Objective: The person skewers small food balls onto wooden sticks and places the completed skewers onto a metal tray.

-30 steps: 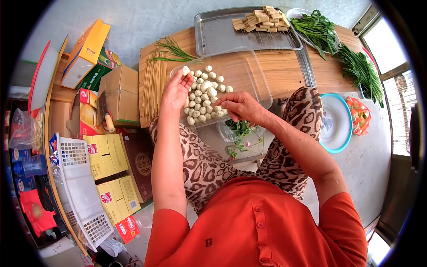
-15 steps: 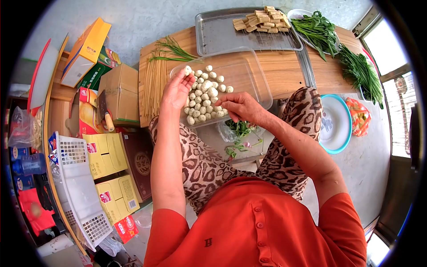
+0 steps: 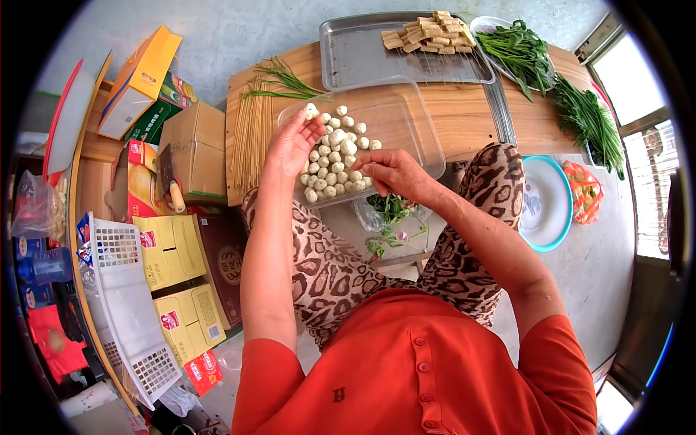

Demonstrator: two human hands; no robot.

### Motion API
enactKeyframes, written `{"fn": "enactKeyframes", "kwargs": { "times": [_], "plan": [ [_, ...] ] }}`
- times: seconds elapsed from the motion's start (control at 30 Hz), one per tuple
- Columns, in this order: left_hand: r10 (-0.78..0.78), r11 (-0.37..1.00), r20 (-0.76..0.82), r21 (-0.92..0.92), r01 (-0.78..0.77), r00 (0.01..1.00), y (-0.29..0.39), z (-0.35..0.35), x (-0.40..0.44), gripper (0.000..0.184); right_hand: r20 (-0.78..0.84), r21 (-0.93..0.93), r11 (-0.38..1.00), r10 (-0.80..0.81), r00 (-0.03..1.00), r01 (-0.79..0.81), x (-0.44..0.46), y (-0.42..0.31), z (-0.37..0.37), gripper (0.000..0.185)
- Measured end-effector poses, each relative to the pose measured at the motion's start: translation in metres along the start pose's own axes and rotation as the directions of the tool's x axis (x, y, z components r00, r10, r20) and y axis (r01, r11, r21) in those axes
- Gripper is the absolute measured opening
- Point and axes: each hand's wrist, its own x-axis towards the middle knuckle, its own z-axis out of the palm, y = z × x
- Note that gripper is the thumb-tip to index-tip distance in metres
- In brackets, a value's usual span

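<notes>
Left hand (image 3: 291, 148): shifted slightly right since the earlier frame, pinching one white ball (image 3: 311, 111) at the far left of the clear container (image 3: 402, 119).
Right hand (image 3: 395, 172): unmoved, fingers curled; cannot tell whether gripping anything.
Balls (image 3: 334, 156) in container: perhaps forty, too crowded to count.

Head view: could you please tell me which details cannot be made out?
In the head view:
Right hand: whether it pinches anything thin is too small to tell.
Plastic tub: part of its left side is hidden by the left hand.
Plate: middle hidden by leafy greens.
Yellow cartons: smallest print too small.
Window: outer part cut off by dark border.
</notes>
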Motion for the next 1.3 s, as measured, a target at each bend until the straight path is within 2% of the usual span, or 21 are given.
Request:
{"fn": "enactKeyframes", "kwargs": {
  "times": [0.23,0.3,0.33,0.4,0.47,0.63,0.7,0.77,0.83,0.87,0.9,0.97,1.0,1.03,1.1,1.17,1.27,1.3],
  "plan": [
    [-0.008,0.999,0.011,0.041,0.007,1.000,-0.002,0.005,0.000,0.027,-0.034,0.011,1.000,-0.025,0.999,0.026,0.003,0.003,-0.001,0.019],
    [-0.062,0.989,0.073,0.141,0.052,0.995,-0.008,0.008,-0.002,0.024,-0.058,0.064,0.998,-0.025,0.998,0.029,0.006,0.003,-0.002,0.019],
    [-0.063,0.989,0.073,0.141,0.052,0.995,-0.010,0.010,-0.002,0.024,-0.081,0.117,0.993,-0.023,0.996,0.033,0.009,0.003,-0.003,0.020],
    [-0.052,0.990,0.138,0.135,0.033,0.989,-0.015,0.014,-0.004,0.023,-0.079,0.083,0.996,-0.024,0.997,0.030,0.008,0.000,-0.003,0.020],
    [-0.054,0.990,0.137,0.140,0.034,0.989,-0.015,0.016,-0.004,0.024,-0.069,0.032,0.999,-0.019,0.997,0.021,0.006,-0.004,-0.005,0.020],
    [-0.047,0.980,0.114,0.196,0.024,0.992,-0.016,0.015,-0.005,0.023,-0.067,0.067,0.998,0.006,0.998,-0.001,0.006,-0.001,-0.008,0.020],
    [-0.050,0.959,0.098,0.284,0.020,0.994,-0.016,0.014,-0.003,0.025,-0.135,0.085,0.996,-0.020,0.991,0.031,0.007,0.002,-0.011,0.020],
    [0.011,0.807,0.003,0.591,-0.011,1.000,-0.023,0.022,-0.007,0.021,-0.172,0.082,0.997,0.012,0.985,0.002,0.007,0.003,-0.017,0.020],
    [0.037,0.450,0.109,0.886,-0.114,0.993,-0.038,0.013,-0.004,0.016,-0.231,0.138,0.990,0.030,0.973,0.002,0.009,0.006,-0.022,0.021],
    [0.086,0.187,0.225,0.953,-0.238,0.970,-0.047,0.011,-0.008,0.014,-0.240,0.154,0.988,0.031,0.970,0.006,0.010,0.008,-0.024,0.022],
    [0.083,0.187,0.226,0.953,-0.238,0.971,-0.055,0.009,-0.010,0.014,-0.242,0.155,0.988,0.033,0.970,0.005,0.009,0.009,-0.025,0.022],
    [-0.104,-0.121,0.362,0.920,-0.373,0.926,-0.066,0.011,-0.015,0.017,-0.250,0.124,0.992,0.015,0.968,0.016,0.008,0.010,-0.027,0.021],
    [-0.164,-0.113,0.296,0.942,-0.316,0.941,-0.068,0.014,-0.020,0.020,-0.251,0.125,0.992,0.017,0.968,0.015,0.006,0.009,-0.027,0.021],
    [-0.166,-0.113,0.298,0.941,-0.318,0.940,-0.071,0.016,-0.023,0.020,-0.238,0.094,0.996,0.017,0.971,0.005,0.005,0.008,-0.027,0.021],
    [-0.225,-0.305,0.229,0.907,-0.291,0.947,-0.073,0.026,-0.031,0.021,-0.227,0.060,0.998,0.014,0.974,-0.001,0.001,0.006,-0.027,0.021],
    [-0.230,-0.309,0.205,0.912,-0.271,0.951,-0.075,0.027,-0.031,0.023,-0.233,0.041,0.999,0.007,0.973,0.003,-0.001,0.003,-0.026,0.021],
    [-0.302,-0.164,0.243,0.939,-0.301,0.922,-0.081,0.017,-0.024,0.021,-0.222,0.033,0.999,0.000,0.975,0.007,-0.002,0.001,-0.027,0.021],
    [-0.298,-0.167,0.243,0.939,-0.301,0.923,-0.083,0.014,-0.023,0.021,-0.220,0.051,0.999,0.013,0.975,-0.002,-0.002,0.002,-0.026,0.022]
  ]
}}
